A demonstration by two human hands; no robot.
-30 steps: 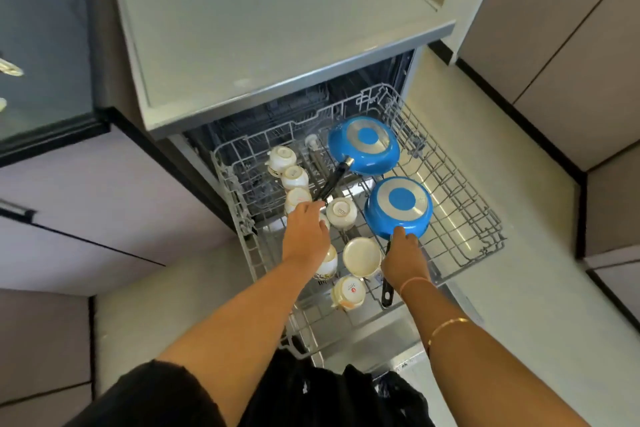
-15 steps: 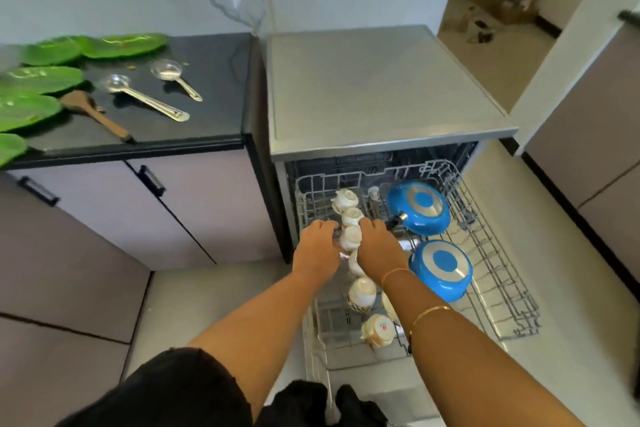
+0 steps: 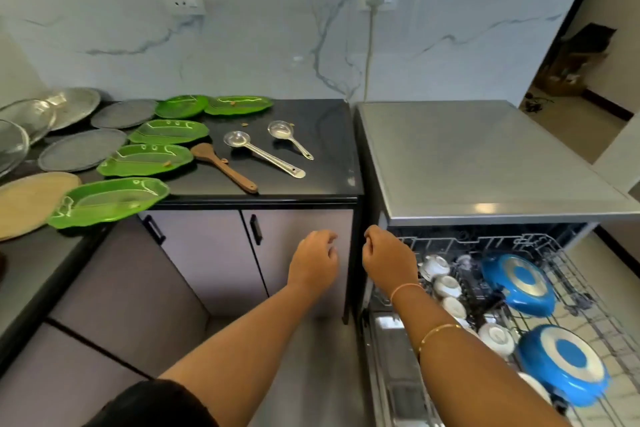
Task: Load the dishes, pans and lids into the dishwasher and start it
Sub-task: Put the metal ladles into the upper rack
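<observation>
Though the rack (image 3: 562, 255) is part-filled, both hands are empty.
Left hand (image 3: 313, 262) and right hand (image 3: 388, 262) loosely curled, gripping nothing; blue pans (image 3: 517, 284) face down, right, to drain; green plates (image 3: 145, 159) on the left table (image 3: 311, 163).

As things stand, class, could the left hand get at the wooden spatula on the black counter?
Probably yes: the left hand holds nothing, and the wooden spatula lies uncovered on the counter just above it.

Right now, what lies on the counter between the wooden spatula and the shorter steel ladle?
In the head view, the longer steel ladle lies between the wooden spatula and the shorter steel ladle.
</observation>
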